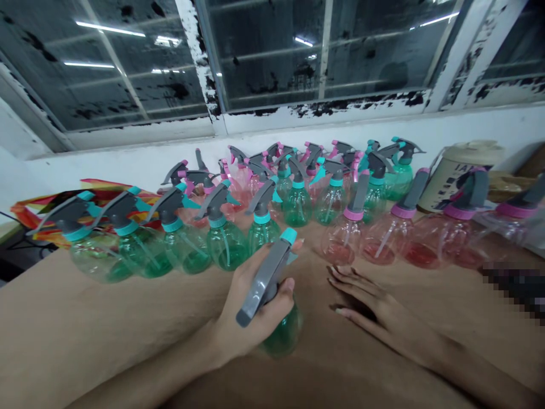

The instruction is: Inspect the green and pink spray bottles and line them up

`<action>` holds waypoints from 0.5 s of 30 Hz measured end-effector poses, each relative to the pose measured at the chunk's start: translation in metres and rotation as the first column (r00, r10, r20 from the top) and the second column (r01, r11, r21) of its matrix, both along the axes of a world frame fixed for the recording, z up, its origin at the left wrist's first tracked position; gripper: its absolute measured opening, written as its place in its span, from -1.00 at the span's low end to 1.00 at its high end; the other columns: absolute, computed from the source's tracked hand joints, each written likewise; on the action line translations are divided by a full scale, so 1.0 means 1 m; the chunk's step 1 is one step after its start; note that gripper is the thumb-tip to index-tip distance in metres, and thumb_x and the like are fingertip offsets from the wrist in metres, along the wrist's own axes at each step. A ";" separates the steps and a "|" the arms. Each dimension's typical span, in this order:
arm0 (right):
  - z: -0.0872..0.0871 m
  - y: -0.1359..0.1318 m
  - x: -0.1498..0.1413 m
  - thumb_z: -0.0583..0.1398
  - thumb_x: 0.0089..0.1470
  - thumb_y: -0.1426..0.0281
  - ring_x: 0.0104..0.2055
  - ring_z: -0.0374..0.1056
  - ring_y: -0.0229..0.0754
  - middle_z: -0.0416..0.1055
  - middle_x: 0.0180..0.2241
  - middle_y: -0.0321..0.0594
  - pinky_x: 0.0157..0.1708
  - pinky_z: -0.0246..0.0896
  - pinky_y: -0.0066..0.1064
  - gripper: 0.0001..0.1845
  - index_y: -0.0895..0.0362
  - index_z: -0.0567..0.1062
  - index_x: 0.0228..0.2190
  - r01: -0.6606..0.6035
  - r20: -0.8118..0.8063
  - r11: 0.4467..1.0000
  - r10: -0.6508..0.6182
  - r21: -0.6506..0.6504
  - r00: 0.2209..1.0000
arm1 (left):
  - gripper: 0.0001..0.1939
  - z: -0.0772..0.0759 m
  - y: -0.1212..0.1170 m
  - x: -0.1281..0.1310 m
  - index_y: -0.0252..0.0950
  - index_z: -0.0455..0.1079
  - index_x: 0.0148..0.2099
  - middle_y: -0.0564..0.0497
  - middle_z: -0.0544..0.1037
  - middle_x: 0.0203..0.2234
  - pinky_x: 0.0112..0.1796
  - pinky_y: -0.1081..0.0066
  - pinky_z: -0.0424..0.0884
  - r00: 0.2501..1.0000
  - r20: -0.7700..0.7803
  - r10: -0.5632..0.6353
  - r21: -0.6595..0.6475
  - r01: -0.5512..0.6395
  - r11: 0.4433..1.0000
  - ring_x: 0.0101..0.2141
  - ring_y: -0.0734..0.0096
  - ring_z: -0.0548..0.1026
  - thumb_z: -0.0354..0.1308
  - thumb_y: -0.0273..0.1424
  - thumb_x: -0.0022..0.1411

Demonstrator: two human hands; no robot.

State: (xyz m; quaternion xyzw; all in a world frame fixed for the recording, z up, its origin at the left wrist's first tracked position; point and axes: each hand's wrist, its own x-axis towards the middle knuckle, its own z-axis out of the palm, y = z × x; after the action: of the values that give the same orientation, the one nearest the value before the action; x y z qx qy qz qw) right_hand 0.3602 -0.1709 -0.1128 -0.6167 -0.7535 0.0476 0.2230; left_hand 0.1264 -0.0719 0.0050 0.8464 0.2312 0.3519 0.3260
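My left hand (251, 307) is wrapped round the neck of a green spray bottle (283, 335) with a grey and teal trigger head, near the front of the table. Its fingers partly hide the collar. To the right, my right hand (370, 307) rests on the tabletop with fingers stretched out and holds nothing. Just beyond its fingertips stands a pink spray bottle (343, 244), upright, first in a row of pink ones. A row of green spray bottles (187, 250) runs to the left, beyond my left hand.
More pink and green spray bottles (297, 207) crowd the back of the brown table (128, 341). A beige lidded jug (460, 165) stands at the back right. A red and yellow plastic bag (102, 190) lies at the left, and a window (319, 57) fills the wall behind.
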 end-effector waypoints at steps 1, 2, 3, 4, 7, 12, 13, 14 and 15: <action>0.000 0.000 0.000 0.05 0.18 0.19 0.25 -0.02 -0.12 0.12 0.21 -0.27 0.20 -0.06 -0.05 -0.45 0.01 0.14 0.18 -0.001 0.000 1.000 0.001 -0.005 1.000 | -0.63 -0.001 0.001 0.000 -0.20 0.32 -0.01 0.04 0.43 -0.31 -0.28 0.38 0.42 1.000 -0.005 0.002 0.013 -0.002 1.000 -0.45 0.42 0.41 0.03 -0.51 0.10; 0.001 0.000 0.000 0.05 0.18 0.19 0.25 -0.03 -0.12 0.11 0.21 -0.27 0.20 -0.06 -0.05 -0.45 0.01 0.13 0.18 -0.001 0.001 1.000 0.001 -0.008 1.000 | -0.62 -0.001 0.001 0.000 -0.20 0.32 0.00 0.04 0.43 -0.32 -0.30 0.38 0.42 1.000 -0.011 0.007 0.024 -0.007 1.000 -0.45 0.41 0.41 0.03 -0.51 0.11; 0.001 -0.001 0.000 0.05 0.18 0.19 0.26 -0.03 -0.12 0.10 0.22 -0.27 0.20 -0.06 -0.06 -0.44 0.01 0.13 0.18 0.001 0.005 1.000 -0.001 -0.010 1.000 | -0.63 -0.002 0.002 0.000 -0.20 0.31 0.01 0.04 0.42 -0.34 -0.30 0.38 0.43 1.000 -0.018 0.012 0.033 -0.012 0.999 -0.45 0.41 0.41 0.03 -0.50 0.12; 0.001 -0.001 0.000 0.05 0.18 0.18 0.26 -0.04 -0.13 0.10 0.22 -0.27 0.21 -0.06 -0.06 -0.44 0.01 0.13 0.18 0.003 0.008 1.000 -0.003 -0.012 1.000 | -0.63 -0.003 0.003 0.000 -0.20 0.30 0.02 0.04 0.42 -0.35 -0.31 0.38 0.43 1.000 -0.023 0.011 0.036 -0.011 0.999 -0.45 0.40 0.41 0.03 -0.50 0.13; 0.002 -0.001 -0.001 0.04 0.18 0.18 0.26 -0.04 -0.13 0.10 0.22 -0.27 0.21 -0.06 -0.06 -0.44 0.02 0.13 0.18 0.005 0.009 1.000 -0.005 -0.014 1.000 | -0.65 -0.005 0.003 0.000 -0.22 0.31 0.01 0.01 0.45 -0.29 -0.23 0.36 0.44 1.000 -0.022 0.005 0.027 -0.004 1.000 -0.38 0.38 0.46 0.04 -0.48 0.15; 0.004 0.000 -0.001 0.04 0.19 0.19 0.25 -0.02 -0.11 0.11 0.21 -0.25 0.20 -0.06 -0.05 -0.46 0.02 0.15 0.17 -0.001 -0.007 1.000 0.001 -0.004 1.000 | -0.64 0.000 0.000 0.003 -0.23 0.33 -0.03 -0.04 0.47 -0.13 -0.06 0.33 0.41 0.999 0.045 -0.027 -0.075 0.030 0.997 -0.21 0.33 0.49 0.07 -0.53 0.09; 0.004 0.000 -0.001 0.04 0.19 0.19 0.25 -0.02 -0.11 0.11 0.21 -0.25 0.20 -0.06 -0.05 -0.46 0.02 0.15 0.17 0.000 -0.008 1.000 0.000 -0.002 1.000 | -0.65 0.001 0.000 0.004 -0.22 0.34 -0.05 -0.03 0.48 -0.14 -0.07 0.33 0.42 0.998 0.053 -0.037 -0.091 0.042 0.995 -0.23 0.34 0.50 0.07 -0.53 0.07; 0.004 0.000 -0.001 0.04 0.18 0.19 0.25 -0.02 -0.11 0.11 0.21 -0.25 0.20 -0.07 -0.04 -0.45 0.02 0.15 0.17 0.002 -0.008 1.000 -0.002 -0.002 1.000 | -0.66 0.002 0.000 0.004 -0.22 0.35 -0.07 -0.02 0.49 -0.17 -0.10 0.34 0.44 0.997 0.059 -0.042 -0.089 0.047 0.995 -0.27 0.35 0.51 0.07 -0.52 0.07; 0.004 0.000 -0.001 0.05 0.18 0.19 0.25 -0.02 -0.11 0.11 0.21 -0.26 0.21 -0.07 -0.04 -0.45 0.01 0.14 0.18 0.002 -0.007 1.000 -0.002 -0.004 1.000 | -0.67 0.003 0.001 0.004 -0.21 0.35 -0.09 -0.01 0.50 -0.22 -0.17 0.35 0.47 0.998 0.056 -0.041 -0.075 0.045 0.996 -0.34 0.37 0.51 0.06 -0.51 0.06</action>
State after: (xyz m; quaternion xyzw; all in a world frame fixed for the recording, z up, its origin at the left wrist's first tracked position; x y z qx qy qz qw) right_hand 0.3587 -0.1707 -0.1088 -0.6177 -0.7519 0.0510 0.2247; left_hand 0.1307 -0.0712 0.0076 0.8282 0.2174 0.3587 0.3718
